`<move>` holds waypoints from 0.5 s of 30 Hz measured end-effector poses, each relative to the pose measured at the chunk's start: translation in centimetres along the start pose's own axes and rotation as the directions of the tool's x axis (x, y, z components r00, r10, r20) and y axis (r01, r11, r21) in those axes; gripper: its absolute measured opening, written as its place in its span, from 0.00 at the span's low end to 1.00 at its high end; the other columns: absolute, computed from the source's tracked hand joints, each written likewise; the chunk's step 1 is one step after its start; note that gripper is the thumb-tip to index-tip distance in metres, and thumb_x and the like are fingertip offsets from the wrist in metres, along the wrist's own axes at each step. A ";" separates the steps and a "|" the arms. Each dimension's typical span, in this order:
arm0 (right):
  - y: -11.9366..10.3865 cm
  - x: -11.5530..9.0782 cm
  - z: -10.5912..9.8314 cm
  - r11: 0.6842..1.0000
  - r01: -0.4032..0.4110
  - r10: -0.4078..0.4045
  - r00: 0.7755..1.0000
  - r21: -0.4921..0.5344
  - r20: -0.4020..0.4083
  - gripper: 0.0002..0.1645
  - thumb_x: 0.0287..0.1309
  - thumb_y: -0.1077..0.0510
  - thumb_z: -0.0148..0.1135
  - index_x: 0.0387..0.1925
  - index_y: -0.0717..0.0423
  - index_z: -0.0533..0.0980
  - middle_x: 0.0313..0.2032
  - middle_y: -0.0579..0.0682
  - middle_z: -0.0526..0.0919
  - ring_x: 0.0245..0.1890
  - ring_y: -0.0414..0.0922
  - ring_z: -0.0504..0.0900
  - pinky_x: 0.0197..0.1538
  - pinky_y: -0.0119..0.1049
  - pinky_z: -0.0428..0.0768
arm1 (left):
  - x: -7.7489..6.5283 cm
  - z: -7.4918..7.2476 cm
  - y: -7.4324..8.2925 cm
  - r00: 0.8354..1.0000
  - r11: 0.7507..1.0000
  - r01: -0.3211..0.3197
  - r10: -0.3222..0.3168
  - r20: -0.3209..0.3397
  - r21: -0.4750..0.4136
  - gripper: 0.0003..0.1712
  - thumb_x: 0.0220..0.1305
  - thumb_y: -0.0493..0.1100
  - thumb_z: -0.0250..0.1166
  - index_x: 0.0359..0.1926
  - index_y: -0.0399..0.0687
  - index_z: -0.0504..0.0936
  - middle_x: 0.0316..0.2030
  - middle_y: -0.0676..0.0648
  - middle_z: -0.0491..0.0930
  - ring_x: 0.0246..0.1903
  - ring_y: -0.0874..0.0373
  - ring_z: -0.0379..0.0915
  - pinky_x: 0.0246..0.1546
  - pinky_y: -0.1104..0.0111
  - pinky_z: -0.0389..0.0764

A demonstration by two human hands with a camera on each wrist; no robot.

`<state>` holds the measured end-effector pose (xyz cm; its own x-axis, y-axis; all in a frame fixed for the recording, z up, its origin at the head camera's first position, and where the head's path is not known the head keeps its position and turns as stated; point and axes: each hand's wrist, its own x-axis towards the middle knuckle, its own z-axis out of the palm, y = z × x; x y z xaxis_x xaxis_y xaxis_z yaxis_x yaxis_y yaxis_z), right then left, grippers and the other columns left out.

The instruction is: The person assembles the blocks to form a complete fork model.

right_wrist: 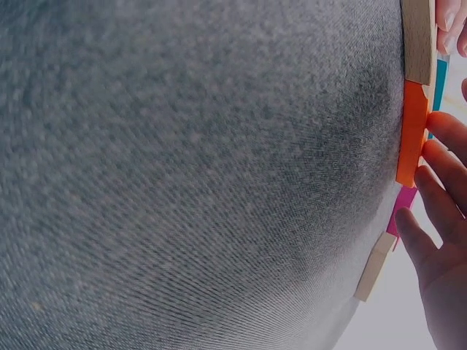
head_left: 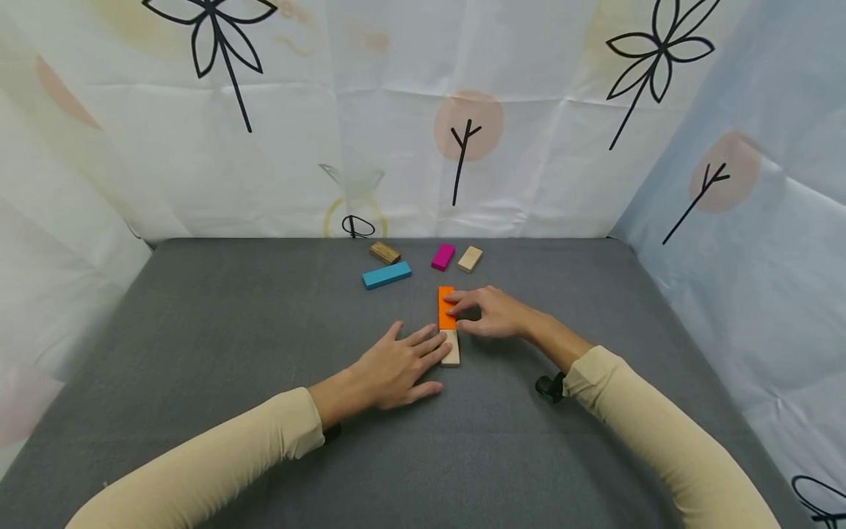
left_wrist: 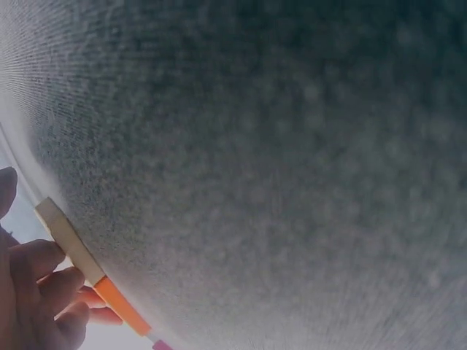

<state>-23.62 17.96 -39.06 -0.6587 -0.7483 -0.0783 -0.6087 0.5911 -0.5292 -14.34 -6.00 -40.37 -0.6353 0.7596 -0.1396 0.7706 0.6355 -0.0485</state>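
Observation:
An orange block [head_left: 446, 307] and a plain wooden block [head_left: 450, 348] lie end to end in one line on the grey cloth. My left hand [head_left: 403, 366] is spread palm down, its fingertips resting on the plain block, thumb stretched out on the near side. From the right, my right hand [head_left: 492, 312] touches the orange block with its fingers extended. In the right wrist view, fingertips meet the upper edge of the orange block [right_wrist: 412, 135]. The left wrist view shows fingers [left_wrist: 62, 288] along the plain block [left_wrist: 69, 240].
Behind the pair lie a blue block [head_left: 387, 275], a dark brown block [head_left: 385, 253], a magenta block [head_left: 443, 257] and a small pale wooden block [head_left: 470, 258]. Patterned curtains [head_left: 396, 110] rise along the table's back and sides.

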 end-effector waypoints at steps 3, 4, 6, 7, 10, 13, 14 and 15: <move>-0.1 0.0 0.0 1.000 -0.001 0.001 1.000 -0.001 0.000 0.24 0.64 0.55 0.58 0.58 0.62 0.80 0.67 0.57 0.72 0.70 0.56 0.66 0.70 0.67 0.52 | -0.1 0.1 0.1 1.000 1.000 -0.002 0.002 -0.002 -0.005 0.41 0.74 0.69 0.41 0.79 0.55 0.54 0.77 0.52 0.52 0.76 0.54 0.45 0.68 0.40 0.58; -0.2 -0.1 0.0 1.000 -0.003 0.003 1.000 -0.001 0.001 0.24 0.64 0.55 0.58 0.58 0.62 0.80 0.67 0.57 0.72 0.70 0.56 0.66 0.70 0.67 0.51 | -0.1 0.1 0.2 1.000 1.000 -0.001 0.001 -0.002 -0.005 0.41 0.74 0.69 0.41 0.79 0.55 0.54 0.77 0.52 0.52 0.76 0.54 0.45 0.68 0.40 0.58; -0.2 -0.1 0.0 1.000 -0.002 0.002 1.000 -0.003 0.002 0.24 0.64 0.54 0.58 0.58 0.62 0.80 0.67 0.57 0.72 0.70 0.57 0.66 0.70 0.67 0.52 | -0.1 0.1 0.2 1.000 1.000 -0.001 0.001 -0.009 0.000 0.41 0.74 0.69 0.42 0.79 0.55 0.54 0.77 0.52 0.53 0.76 0.54 0.45 0.68 0.40 0.58; -0.2 -0.1 0.0 1.000 -0.002 0.002 1.000 -0.004 0.002 0.24 0.64 0.54 0.58 0.58 0.62 0.80 0.67 0.57 0.72 0.70 0.57 0.66 0.70 0.68 0.51 | -0.2 0.1 0.2 1.000 1.000 -0.002 0.002 -0.011 0.005 0.41 0.74 0.69 0.42 0.79 0.56 0.54 0.77 0.52 0.53 0.76 0.54 0.45 0.68 0.40 0.58; -0.3 -0.2 0.0 1.000 0.001 -0.001 1.000 -0.011 0.001 0.25 0.64 0.54 0.58 0.58 0.62 0.80 0.67 0.57 0.72 0.70 0.57 0.66 0.69 0.70 0.50 | -0.2 0.2 0.2 1.000 1.000 -0.003 0.003 -0.017 0.016 0.41 0.74 0.69 0.42 0.79 0.56 0.54 0.76 0.52 0.53 0.76 0.54 0.44 0.68 0.40 0.58; -0.4 -0.3 0.0 1.000 0.003 -0.003 1.000 -0.015 -0.001 0.25 0.63 0.54 0.58 0.58 0.62 0.80 0.67 0.57 0.72 0.70 0.58 0.66 0.68 0.71 0.50 | -0.3 0.2 0.2 1.000 1.000 -0.004 0.005 -0.020 0.022 0.40 0.74 0.69 0.41 0.79 0.56 0.54 0.76 0.53 0.53 0.76 0.54 0.44 0.67 0.40 0.58; -0.4 -0.3 0.0 1.000 0.003 -0.003 1.000 -0.015 -0.001 0.25 0.63 0.54 0.58 0.58 0.63 0.80 0.67 0.57 0.72 0.70 0.58 0.66 0.68 0.70 0.51 | -0.3 0.2 0.2 1.000 1.000 -0.004 0.004 -0.021 0.024 0.40 0.74 0.69 0.41 0.79 0.56 0.54 0.76 0.53 0.53 0.76 0.54 0.45 0.67 0.40 0.58; -0.4 -0.3 0.0 1.000 0.003 -0.003 1.000 -0.018 -0.002 0.25 0.63 0.54 0.58 0.58 0.63 0.80 0.67 0.57 0.72 0.70 0.58 0.66 0.68 0.70 0.52 | -0.3 0.2 0.2 1.000 1.000 -0.003 0.004 -0.022 0.025 0.40 0.75 0.69 0.41 0.79 0.56 0.54 0.76 0.53 0.53 0.76 0.54 0.45 0.68 0.40 0.59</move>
<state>-23.16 17.89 -38.83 -0.6575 -0.7496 -0.0753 -0.6184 0.5942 -0.5143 -14.01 -6.11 -40.58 -0.6332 0.7649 -0.1184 0.7738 0.6293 -0.0728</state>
